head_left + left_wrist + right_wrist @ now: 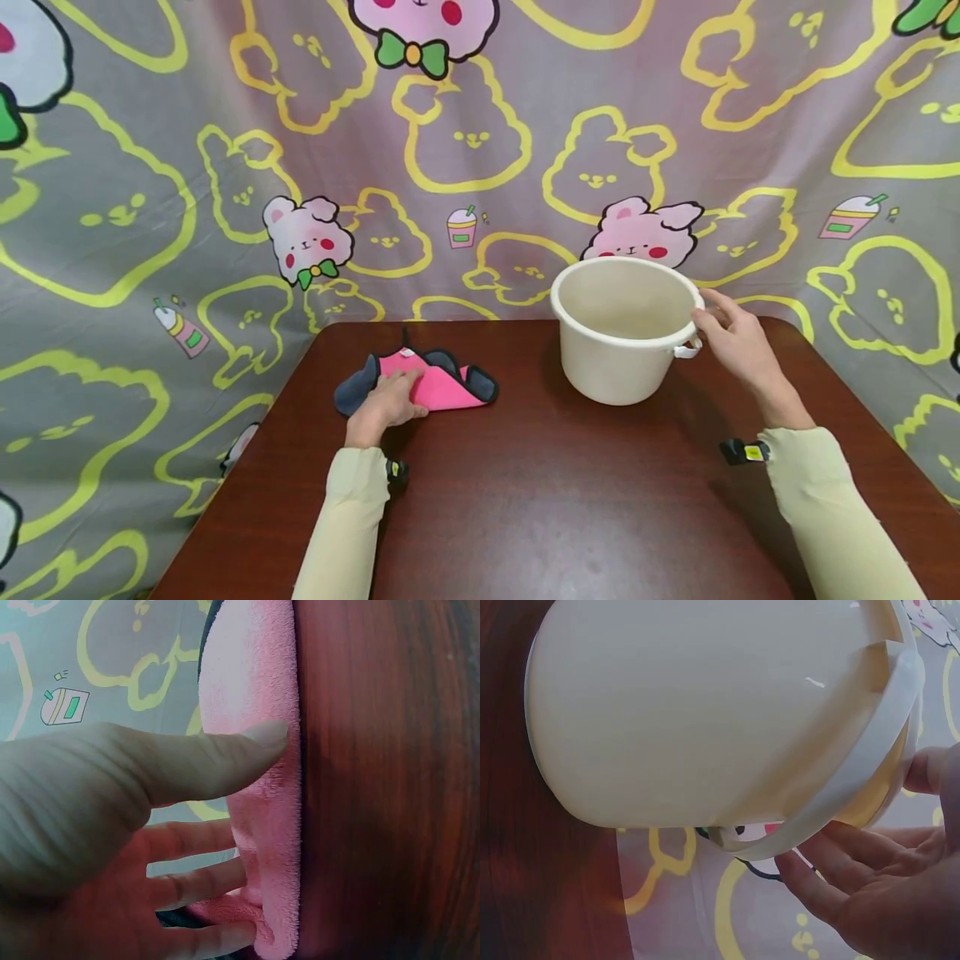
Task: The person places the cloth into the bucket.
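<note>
Fingers of the left hand (387,402) lie flat on the pink cloth (438,387); right hand (733,335) fingers, relaxed, touch the bucket (622,329) rim.

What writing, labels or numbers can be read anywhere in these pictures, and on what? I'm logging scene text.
None can be read.
Wrist tag, left sleeve: yellow label, too small to read.
Wrist tag, right sleeve: yellow label, too small to read.
Backdrop: cartoon rabbits and drink cups, no words.
Bucket and pink cloth: no print visible.

Head overview; wrist close-ups, seemingly sideways
</note>
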Demonstrator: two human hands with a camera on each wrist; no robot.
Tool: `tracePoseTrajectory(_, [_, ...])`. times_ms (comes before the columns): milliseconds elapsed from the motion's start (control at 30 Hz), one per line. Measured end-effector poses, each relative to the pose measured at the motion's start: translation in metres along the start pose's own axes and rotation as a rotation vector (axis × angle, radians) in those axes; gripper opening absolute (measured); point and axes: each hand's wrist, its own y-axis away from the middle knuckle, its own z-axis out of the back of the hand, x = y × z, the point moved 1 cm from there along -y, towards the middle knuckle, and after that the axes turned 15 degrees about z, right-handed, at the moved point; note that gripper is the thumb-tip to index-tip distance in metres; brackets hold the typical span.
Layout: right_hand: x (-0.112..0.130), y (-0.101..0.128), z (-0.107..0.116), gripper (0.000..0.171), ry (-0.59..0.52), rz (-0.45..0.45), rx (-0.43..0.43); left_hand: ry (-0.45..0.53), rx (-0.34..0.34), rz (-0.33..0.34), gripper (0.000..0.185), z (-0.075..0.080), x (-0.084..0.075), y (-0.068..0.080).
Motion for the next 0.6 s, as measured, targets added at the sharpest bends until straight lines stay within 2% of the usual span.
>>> tracePoseTrajectory(167, [-0.0007, 0.0003, 0.0008, 0.052, -0.016, 0.013, -0.002, -0.022, -0.022, -0.02, 0.062, 0.0002, -0.0026, 0.0026])
tracePoseTrajectory(433, [-0.0022, -0.0001, 0.0016, 0.052, -0.026, -0.004, -0.001, -0.066, -0.059, -0.053, 0.03, 0.0002, -0.0046, 0.001])
tracePoseTrajectory(600, [-0.0021, -0.0002, 0.0026, 0.052, -0.027, -0.02, 0.011, -0.051, -0.073, -0.036, 0.009, 0.0021, -0.004, -0.0012])
